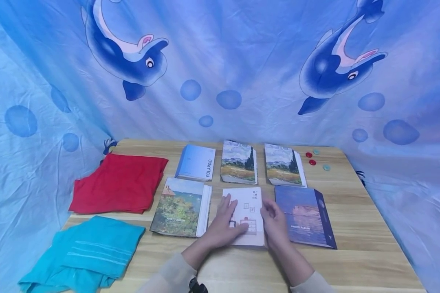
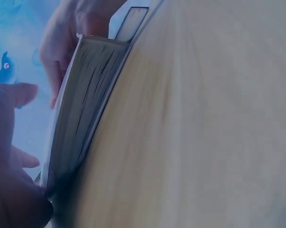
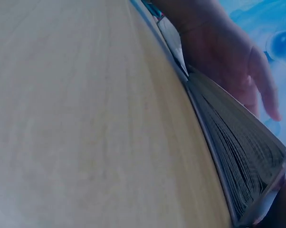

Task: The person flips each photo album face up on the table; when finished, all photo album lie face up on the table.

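A thick white-covered album (image 1: 247, 203) with small printed boxes and a few characters lies on the wooden table between both hands. Across the left part of its cover rests my left hand (image 1: 223, 226), fingers spread and thumb pointing right over the lower cover. My right hand (image 1: 276, 221) stands at the album's right edge, with loosely bent fingers touching its side. In the left wrist view the page block (image 2: 93, 80) faces the camera. The right wrist view shows the pages (image 3: 238, 137) fanned slightly, with the left hand (image 3: 224, 61) above the cover.
Left of the hands lies a garden-picture photo album (image 1: 179, 207); on the right is a purple one (image 1: 302, 215). Behind are a blue Polaroid album (image 1: 196, 160) and two landscape albums (image 1: 238, 162). Red cloth (image 1: 121, 183), turquoise cloth (image 1: 91, 252) and several small discs (image 1: 312, 162) lie farther out.
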### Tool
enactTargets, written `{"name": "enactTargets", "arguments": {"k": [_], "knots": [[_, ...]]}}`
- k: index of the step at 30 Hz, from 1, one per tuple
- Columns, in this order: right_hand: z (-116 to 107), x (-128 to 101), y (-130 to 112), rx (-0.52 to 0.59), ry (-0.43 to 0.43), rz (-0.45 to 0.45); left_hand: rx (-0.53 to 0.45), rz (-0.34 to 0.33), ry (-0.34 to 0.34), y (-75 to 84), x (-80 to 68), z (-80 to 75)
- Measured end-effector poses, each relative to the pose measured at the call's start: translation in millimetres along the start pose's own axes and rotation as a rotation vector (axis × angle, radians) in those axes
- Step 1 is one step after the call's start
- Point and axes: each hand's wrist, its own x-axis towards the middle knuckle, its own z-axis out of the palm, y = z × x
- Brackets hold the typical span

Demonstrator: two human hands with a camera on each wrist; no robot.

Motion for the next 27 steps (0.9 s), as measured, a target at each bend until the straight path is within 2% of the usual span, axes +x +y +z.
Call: {"name": "enactTargets", "arguments": {"k": [4,9,14,17,19,23,27], "knots": [[-2,-1,-3,0.034,0.009,0.032,-0.05,0.014,0.002,4.9,0.9,4.4],[-4,-2,-7,0.151,-0.017,0.08,-0.124,0.029,0.018,6.3,0.2,3.9],[-8,1,-13,0.124,-0.024,0.079,-0.196,0.032,0.035,4.6,1.7,2.7],[-8,0,-19,0.152,-0.049,0.07,-0.223,0.044,0.044,5.1,2.8,2.9],[-7,-1,-24,0.199,-0.092,0.073,-0.24,0.049,0.039,6.3,3.9,3.6],[-4,-4,-33,0.224,-0.155,0.094,-0.306,0.055,0.006,11.5,5.7,4.1],[-4,-6,-38,0.215,-0.159,0.105,-0.416,0.081,-0.042,23.0,5.8,1.0]]}}
